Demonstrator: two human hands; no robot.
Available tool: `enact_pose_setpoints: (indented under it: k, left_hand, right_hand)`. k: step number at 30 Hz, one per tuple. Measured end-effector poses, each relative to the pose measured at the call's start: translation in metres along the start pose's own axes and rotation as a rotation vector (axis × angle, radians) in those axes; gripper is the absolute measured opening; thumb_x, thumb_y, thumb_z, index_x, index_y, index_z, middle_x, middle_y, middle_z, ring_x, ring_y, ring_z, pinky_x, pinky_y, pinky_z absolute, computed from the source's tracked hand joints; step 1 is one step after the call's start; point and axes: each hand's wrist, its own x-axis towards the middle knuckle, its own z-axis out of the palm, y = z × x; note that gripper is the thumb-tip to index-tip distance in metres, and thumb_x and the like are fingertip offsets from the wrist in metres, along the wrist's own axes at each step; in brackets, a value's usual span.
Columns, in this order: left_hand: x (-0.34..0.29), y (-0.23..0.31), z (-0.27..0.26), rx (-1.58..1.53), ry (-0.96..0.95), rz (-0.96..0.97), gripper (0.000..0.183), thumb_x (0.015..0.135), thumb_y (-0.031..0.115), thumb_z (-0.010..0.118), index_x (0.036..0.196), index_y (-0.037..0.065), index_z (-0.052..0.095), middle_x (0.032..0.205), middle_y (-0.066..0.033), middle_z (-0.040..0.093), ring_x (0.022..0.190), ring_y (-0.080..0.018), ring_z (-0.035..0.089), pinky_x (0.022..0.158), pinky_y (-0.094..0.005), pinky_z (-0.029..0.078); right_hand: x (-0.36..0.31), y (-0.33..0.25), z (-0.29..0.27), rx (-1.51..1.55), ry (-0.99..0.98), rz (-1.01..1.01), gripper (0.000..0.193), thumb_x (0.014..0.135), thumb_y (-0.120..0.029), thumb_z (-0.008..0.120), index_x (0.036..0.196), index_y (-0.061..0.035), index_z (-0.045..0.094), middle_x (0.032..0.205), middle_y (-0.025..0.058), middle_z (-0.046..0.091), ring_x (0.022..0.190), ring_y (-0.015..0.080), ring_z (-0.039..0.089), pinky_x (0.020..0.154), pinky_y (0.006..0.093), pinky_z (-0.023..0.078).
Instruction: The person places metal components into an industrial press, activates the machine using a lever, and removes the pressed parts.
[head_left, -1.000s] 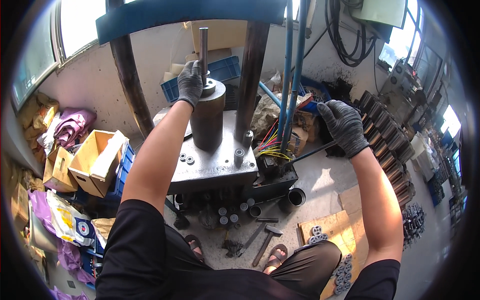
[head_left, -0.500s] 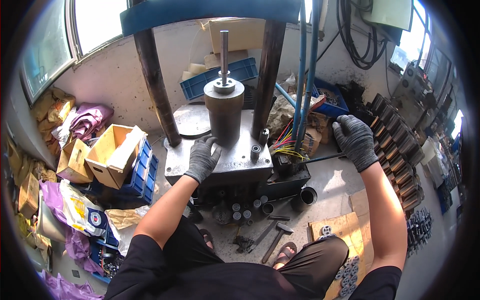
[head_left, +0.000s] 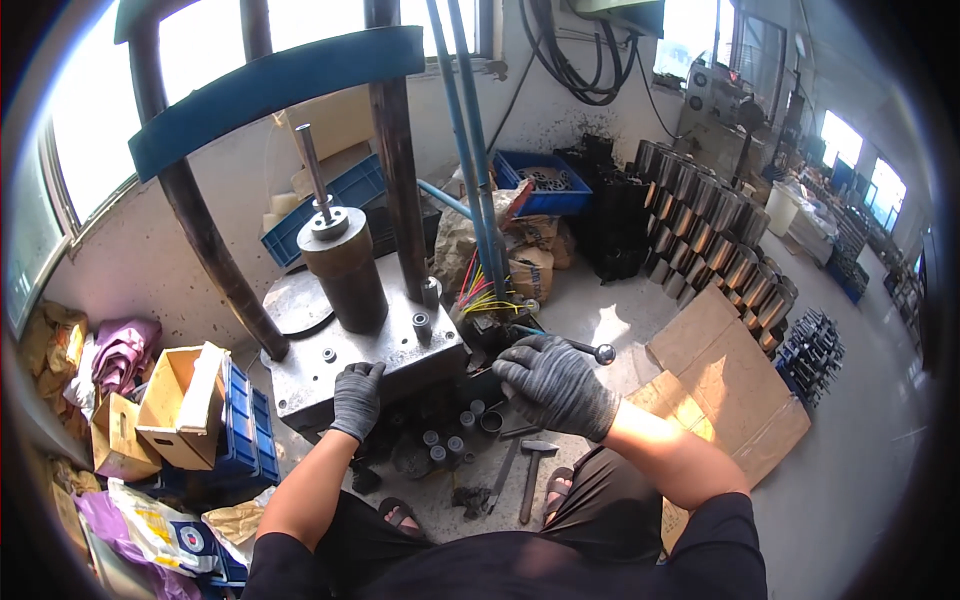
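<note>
My left hand (head_left: pixel 357 402), in a grey knitted glove, rests at the front edge of the press table (head_left: pixel 300 378), fingers loosely extended with nothing visible in them. My right hand (head_left: pixel 560 388), in the same kind of glove, hovers front right of the table, fingers loosely bent and holding nothing that I can see. Just beyond it is a lever with a round black knob (head_left: pixel 605 354). On the table stands a thick steel cylinder (head_left: pixel 345 275), with a slim rod (head_left: pixel 314 165) upright on top. Small metal sleeves (head_left: pixel 422 328) sit at the table's right side.
Dark columns (head_left: pixel 398 150) and a blue crossbeam (head_left: pixel 280 90) frame the press. A hammer (head_left: pixel 533 480) and several small cylinders lie on the floor below. Cardboard (head_left: pixel 740 390) and stacked metal tubes (head_left: pixel 700 220) are on the right; boxes (head_left: pixel 185 405) and blue crates on the left.
The view has swung to the right. My right hand has come off the lever's end and moved in toward the press, uncovering the knob. My left hand has drawn back to the table's front edge.
</note>
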Motion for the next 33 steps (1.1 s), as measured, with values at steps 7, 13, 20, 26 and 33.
enact_pose_setpoints:
  k: [7, 13, 20, 26, 33]
  left_hand:
    - [0.007, 0.049, 0.000, -0.642, 0.038, -0.154, 0.031, 0.092, 0.000, 0.068, 0.122, 0.005, 0.065, 0.102, -0.0139, 0.069, 0.094, -0.0286, 0.069, 0.085, -0.0410, 0.056]
    - [0.027, 0.143, -0.074, -1.657, -0.365, -0.596, 0.050, 0.093, 0.002, 0.072, 0.141, 0.000, 0.057, 0.118, -0.0107, 0.071, 0.108, -0.0188, 0.069, 0.097, -0.0336, 0.058]
    - [0.052, 0.151, -0.103, -1.805, -0.569, -0.662, 0.059, 0.096, 0.014, 0.074, 0.149, 0.001, 0.050, 0.131, -0.0116, 0.066, 0.112, -0.0203, 0.067, 0.097, -0.0347, 0.057]
    - [0.065, 0.146, -0.104, -1.710, -0.737, -0.614, 0.056, 0.100, 0.020, 0.071, 0.149, 0.000, 0.051, 0.131, -0.0121, 0.066, 0.118, -0.0186, 0.064, 0.103, -0.0342, 0.054]
    - [0.170, 0.003, -0.086, -1.159, 0.402, -0.420, 0.026, 0.102, 0.005, 0.065, 0.128, 0.002, 0.063, 0.118, -0.0099, 0.071, 0.108, -0.0172, 0.066, 0.097, -0.0298, 0.052]
  right_hand:
    - [-0.044, 0.010, 0.133, 0.548, 0.125, 0.390, 0.040, 0.087, -0.015, 0.074, 0.124, -0.0024, 0.066, 0.124, 0.0198, 0.067, 0.109, 0.0389, 0.069, 0.095, 0.0440, 0.058]
    - [-0.030, 0.003, 0.131, 0.517, 0.172, 0.311, 0.048, 0.084, -0.018, 0.077, 0.128, -0.0038, 0.065, 0.120, 0.0190, 0.067, 0.109, 0.0378, 0.068, 0.095, 0.0438, 0.057]
    - [-0.022, -0.004, 0.105, 0.600, 0.249, 0.365, 0.041, 0.084, -0.022, 0.084, 0.119, -0.0043, 0.071, 0.109, 0.0141, 0.071, 0.093, 0.0330, 0.072, 0.080, 0.0395, 0.061]
    - [-0.020, 0.002, 0.111, 0.682, 0.320, 0.377, 0.030, 0.082, -0.017, 0.085, 0.107, -0.0036, 0.073, 0.108, 0.0143, 0.072, 0.091, 0.0312, 0.074, 0.078, 0.0374, 0.061]
    - [-0.016, 0.007, 0.103, 0.638, 0.291, 0.397, 0.030, 0.078, -0.018, 0.087, 0.103, -0.0053, 0.074, 0.101, 0.0131, 0.071, 0.088, 0.0303, 0.073, 0.076, 0.0385, 0.060]
